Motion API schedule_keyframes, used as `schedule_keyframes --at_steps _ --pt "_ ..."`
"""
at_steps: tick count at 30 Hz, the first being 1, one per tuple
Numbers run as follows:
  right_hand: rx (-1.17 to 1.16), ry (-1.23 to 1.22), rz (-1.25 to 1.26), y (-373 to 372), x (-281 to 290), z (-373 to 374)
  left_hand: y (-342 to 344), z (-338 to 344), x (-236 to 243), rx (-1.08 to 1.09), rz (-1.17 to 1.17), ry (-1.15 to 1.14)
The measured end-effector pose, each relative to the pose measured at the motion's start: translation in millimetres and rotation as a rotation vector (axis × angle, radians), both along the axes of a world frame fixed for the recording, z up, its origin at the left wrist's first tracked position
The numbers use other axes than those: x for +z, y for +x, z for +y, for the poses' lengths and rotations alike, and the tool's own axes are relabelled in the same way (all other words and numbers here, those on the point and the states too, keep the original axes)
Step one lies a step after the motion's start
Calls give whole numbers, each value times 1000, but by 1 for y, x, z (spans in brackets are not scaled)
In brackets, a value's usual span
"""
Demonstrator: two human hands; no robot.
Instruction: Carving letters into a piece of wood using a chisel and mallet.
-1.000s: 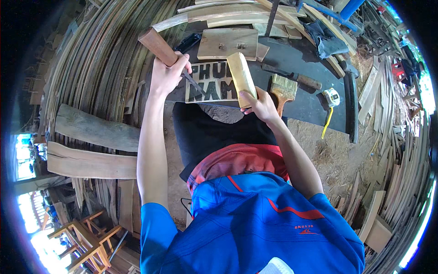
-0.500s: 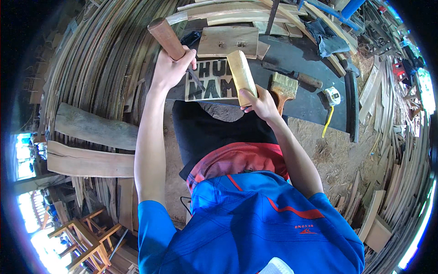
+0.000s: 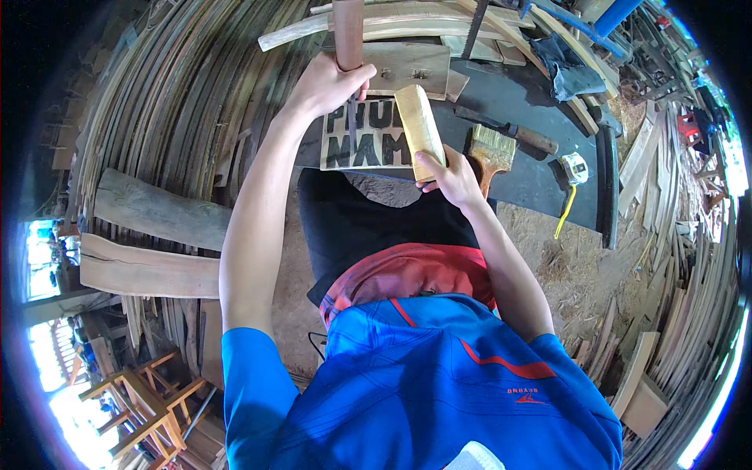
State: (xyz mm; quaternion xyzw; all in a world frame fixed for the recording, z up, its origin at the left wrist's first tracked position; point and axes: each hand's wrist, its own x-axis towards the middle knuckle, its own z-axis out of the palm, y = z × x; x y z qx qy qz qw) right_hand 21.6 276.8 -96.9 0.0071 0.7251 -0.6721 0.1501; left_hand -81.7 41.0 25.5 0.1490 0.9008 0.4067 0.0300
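Note:
My left hand [image 3: 329, 84] is closed round the lower part of a wooden chisel handle [image 3: 348, 35]. The chisel stands nearly upright in the picture, its dark blade pointing down over a pale board [image 3: 337, 159] with painted black letters. Whether the blade's tip touches the wood I cannot tell. In my right hand [image 3: 452, 178] is a pale, squared wooden block [image 3: 418, 124], gripped near its lower end. The block hides the right part of the board and is apart from the chisel. A wide paintbrush [image 3: 492, 150] lies just right of my right hand.
On the dark worktable [image 3: 540, 186] lie a tape measure [image 3: 574, 167] with yellow tape pulled out and a wooden-handled tool [image 3: 534, 139]. Behind the lettered board is a plain board [image 3: 407, 66]. Stacked planks [image 3: 184, 102] fill the left; a wooden stool [image 3: 153, 407] stands lower left.
My left hand has moved right and a little farther off, and the chisel has swung from a slant to nearly upright. My right hand and the block have hardly moved.

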Motion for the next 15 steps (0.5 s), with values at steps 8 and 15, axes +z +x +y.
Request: schedule_keyframes --at_steps 8,15 --pt "-6 34 17 -3 -10 3 53 -21 -10 107 56 152" --pt "-2 12 20 -2 -8 2 65 -22 -14 202 73 247"
